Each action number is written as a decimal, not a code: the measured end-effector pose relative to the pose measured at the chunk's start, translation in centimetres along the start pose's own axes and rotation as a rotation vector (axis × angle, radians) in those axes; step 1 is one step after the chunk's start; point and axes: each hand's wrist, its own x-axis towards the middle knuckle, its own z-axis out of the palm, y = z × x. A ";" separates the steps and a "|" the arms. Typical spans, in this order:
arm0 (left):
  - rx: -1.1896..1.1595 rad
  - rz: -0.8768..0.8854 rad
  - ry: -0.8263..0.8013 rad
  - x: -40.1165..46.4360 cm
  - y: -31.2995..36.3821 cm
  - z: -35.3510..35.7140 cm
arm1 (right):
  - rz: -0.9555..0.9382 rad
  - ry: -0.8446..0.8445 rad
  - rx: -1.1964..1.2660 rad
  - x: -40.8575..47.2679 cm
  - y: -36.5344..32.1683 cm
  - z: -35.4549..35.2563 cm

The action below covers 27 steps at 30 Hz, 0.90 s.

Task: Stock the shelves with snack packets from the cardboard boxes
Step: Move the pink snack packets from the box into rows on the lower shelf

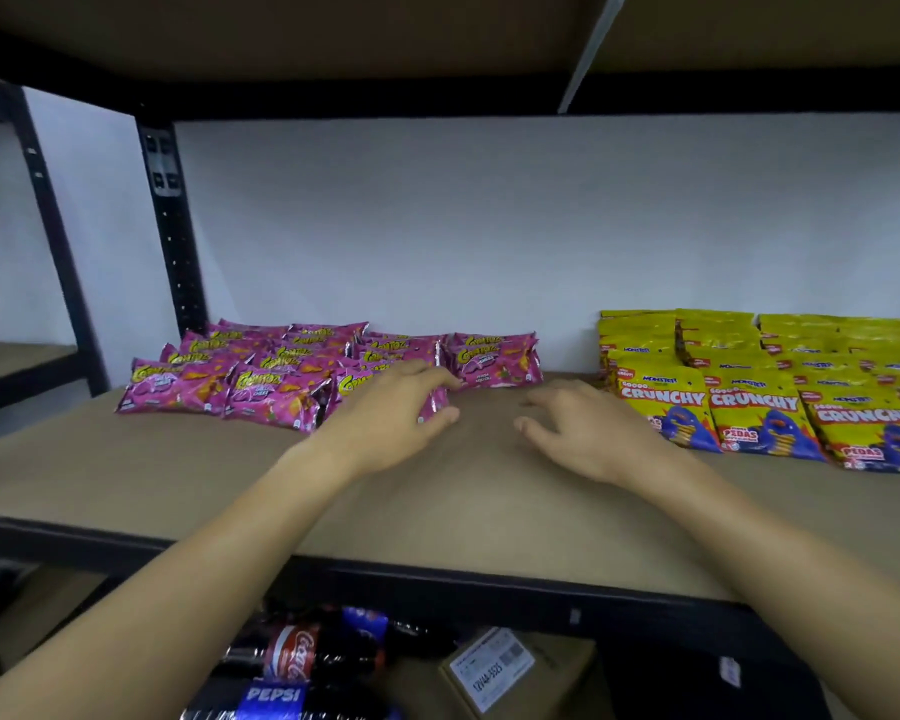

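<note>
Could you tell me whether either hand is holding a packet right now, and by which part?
The left hand rests on a pink packet at its right end, no clear grip. The right hand holds nothing.

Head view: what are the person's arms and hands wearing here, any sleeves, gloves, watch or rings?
Both forearms are bare as far up as the picture shows; no sleeve edge is in view. The left hand and right hand wear no gloves. No watch, bracelet or ring shows on either wrist or on the fingers that can be seen, though the picture is slightly blurred.
</note>
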 end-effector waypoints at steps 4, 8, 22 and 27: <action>-0.064 -0.044 0.029 -4.9 -0.4 -2.0 | -0.083 0.036 0.083 -1.8 -3.7 -0.8; -0.092 -0.109 0.080 -10.6 -0.9 -4.3 | -0.187 0.074 0.208 -3.9 -8.2 -1.5; -0.321 -0.449 -0.144 -30.6 -1.5 -0.6 | -0.503 -0.261 0.711 -14.9 -22.7 10.4; -0.311 -0.620 -0.577 -35.5 -3.3 7.4 | -0.390 -0.634 0.529 -18.7 -22.6 19.8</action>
